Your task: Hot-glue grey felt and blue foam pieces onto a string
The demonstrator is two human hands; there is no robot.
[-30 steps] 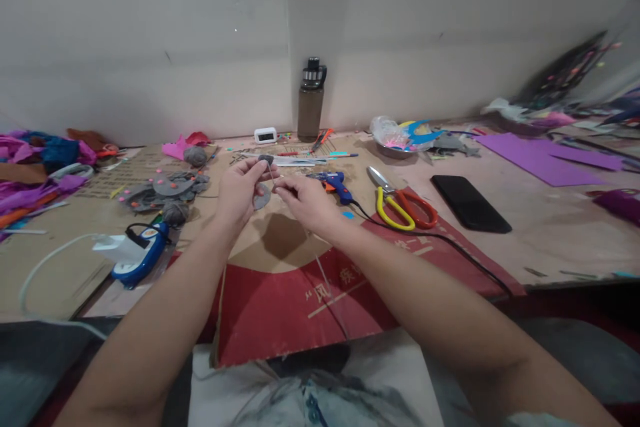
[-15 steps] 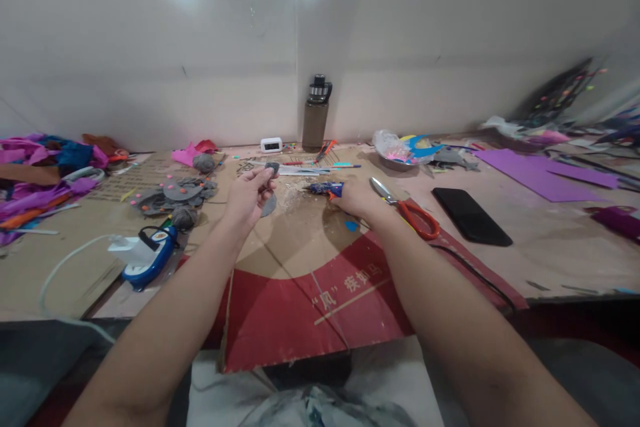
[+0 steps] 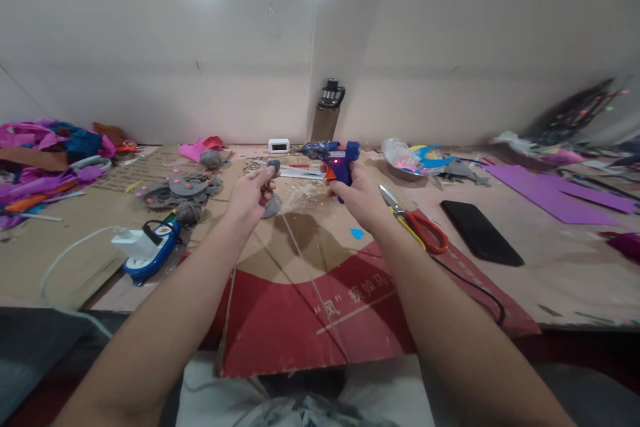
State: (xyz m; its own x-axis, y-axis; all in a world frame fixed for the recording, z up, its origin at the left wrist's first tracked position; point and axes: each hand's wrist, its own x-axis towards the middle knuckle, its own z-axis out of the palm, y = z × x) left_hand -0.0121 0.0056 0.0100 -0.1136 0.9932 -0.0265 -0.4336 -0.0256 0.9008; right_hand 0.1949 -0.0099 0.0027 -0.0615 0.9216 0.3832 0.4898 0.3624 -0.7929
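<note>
My right hand (image 3: pixel 353 190) is wrapped round the handle of a blue glue gun (image 3: pixel 340 159), raised above the cardboard with its nozzle pointing left. A small red light glows on the gun's side. Between the fingertips of my left hand (image 3: pixel 253 193) is a small dark grey piece (image 3: pixel 273 165), too small to name, closed in a pinch. Just below that hand a grey round piece (image 3: pixel 273 207) lies on the cardboard sheet (image 3: pixel 300 260). A thin strand (image 3: pixel 300 250) runs from there toward my lap.
Red-handled scissors (image 3: pixel 425 230) and a black phone (image 3: pixel 480 232) lie right. At left are a blue power strip (image 3: pixel 155 257), grey felt pieces (image 3: pixel 180 190) and coloured scraps (image 3: pixel 45 147). A bottle (image 3: pixel 327 110) stands by the wall; a bowl (image 3: pixel 407 170) is behind right.
My right hand has lifted the glue gun off the cardboard and turned it upright. My left hand keeps its pinch in nearly the same place. The view has shifted slightly.
</note>
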